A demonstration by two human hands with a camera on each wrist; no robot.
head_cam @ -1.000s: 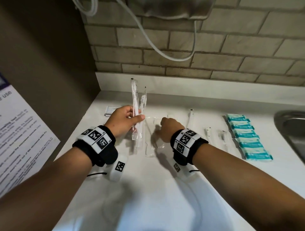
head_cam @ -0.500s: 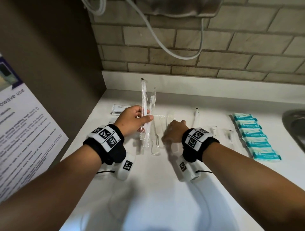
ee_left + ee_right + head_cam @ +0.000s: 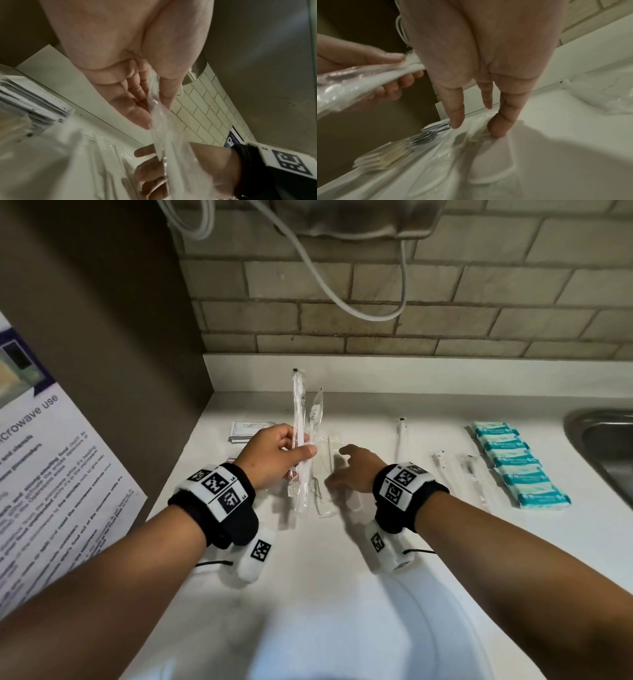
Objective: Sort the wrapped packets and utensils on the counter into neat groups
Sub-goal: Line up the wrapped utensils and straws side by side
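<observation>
Wrapped utensils, held bundle [image 3: 300,436]: several long clear-plastic sleeves, upright and slightly tilted, lifted off the tabletop [image 3: 308,594] at its back left. The left hand [image 3: 274,455] grips them at mid-length, thumb across the front, fingers [image 3: 135,108] curled behind.

Wrapped utensils, loose [image 3: 325,474]: clear sleeves lying flat on the tabletop just right of the held bundle. The right hand [image 3: 352,472] rests over them, fingers [image 3: 498,127] extended downward, one fingertip pressing the plastic; nothing is clasped.

Further wrapped utensils [image 3: 455,474]: thin clear sleeves lying right of the right hand; one long sleeve [image 3: 401,440] lies between them and the hand.

Teal packets [image 3: 517,465]: a neat overlapping row running front to back, near the right side of the tabletop.

White paper sachets [image 3: 247,431]: a small stack at the back left, behind the left hand.

Surroundings: steel sink [image 3: 603,446] at the right edge; brick-tile wall [image 3: 445,302] behind, with a white cable [image 3: 342,299] hanging in a loop; printed notice [image 3: 51,474] on the left panel.
</observation>
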